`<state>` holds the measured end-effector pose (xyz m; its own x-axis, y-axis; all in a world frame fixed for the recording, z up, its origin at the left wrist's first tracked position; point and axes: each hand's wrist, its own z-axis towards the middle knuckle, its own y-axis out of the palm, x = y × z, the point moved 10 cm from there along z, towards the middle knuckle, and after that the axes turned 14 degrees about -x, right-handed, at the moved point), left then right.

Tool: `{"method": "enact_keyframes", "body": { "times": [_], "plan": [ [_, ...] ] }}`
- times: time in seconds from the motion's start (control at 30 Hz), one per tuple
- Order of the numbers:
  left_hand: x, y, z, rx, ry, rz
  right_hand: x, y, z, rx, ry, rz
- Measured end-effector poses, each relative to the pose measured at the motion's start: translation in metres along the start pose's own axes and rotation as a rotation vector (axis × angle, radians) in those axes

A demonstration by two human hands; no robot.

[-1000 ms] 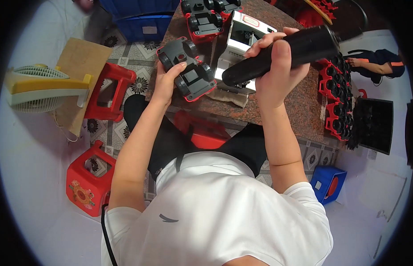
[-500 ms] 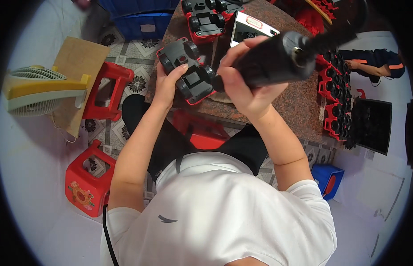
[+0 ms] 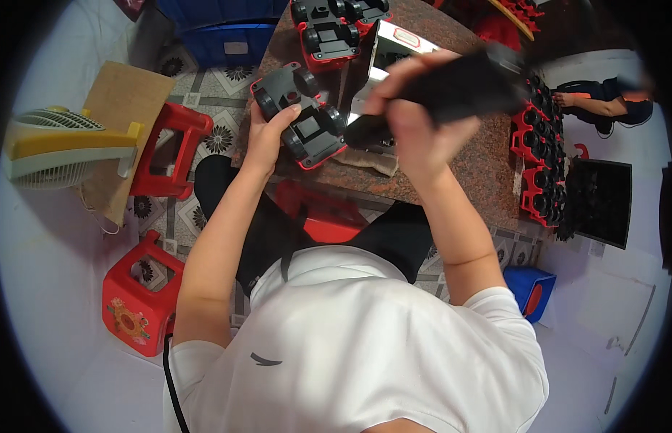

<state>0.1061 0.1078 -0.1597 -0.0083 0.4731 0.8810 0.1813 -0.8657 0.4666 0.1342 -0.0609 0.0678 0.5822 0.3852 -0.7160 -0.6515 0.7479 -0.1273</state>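
My left hand is closed around the left edge of an upturned toy car, its thumb lying on the black underside. The car has a red body and black wheels, and is tilted near the table's front edge. My right hand grips a thick black electric screwdriver, blurred by motion. Its narrow end points left toward the car, just right of the wheels; whether it touches is unclear. Behind them stands a white-and-silver box-shaped device, partly hidden by my right hand and the screwdriver.
More upturned toy cars lie at the back of the speckled stone table. Rows of red-and-black cars line its right side, with another person's arm beyond. A yellow fan and red stools stand left.
The screwdriver has swung from more upright to lying flatter, its rear end moving right. My right hand has turned with it. The car in my left hand has shifted slightly left.
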Motion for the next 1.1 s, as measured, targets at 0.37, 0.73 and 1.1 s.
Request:
{"method": "enact_keyframes", "body": {
  "times": [0.37, 0.73, 1.1],
  "plan": [
    [0.003, 0.005, -0.004, -0.007, -0.066, 0.025, -0.015, -0.051, -0.052, 0.220, -0.124, -0.089],
    [0.001, 0.002, -0.007, 0.005, -0.107, 0.022, 0.005, -0.055, -0.028, 0.258, 0.184, -0.246],
    [0.000, -0.001, 0.000, 0.011, -0.011, -0.002, 0.004, 0.016, -0.012, 0.170, 0.055, 0.105]
  ]
}}
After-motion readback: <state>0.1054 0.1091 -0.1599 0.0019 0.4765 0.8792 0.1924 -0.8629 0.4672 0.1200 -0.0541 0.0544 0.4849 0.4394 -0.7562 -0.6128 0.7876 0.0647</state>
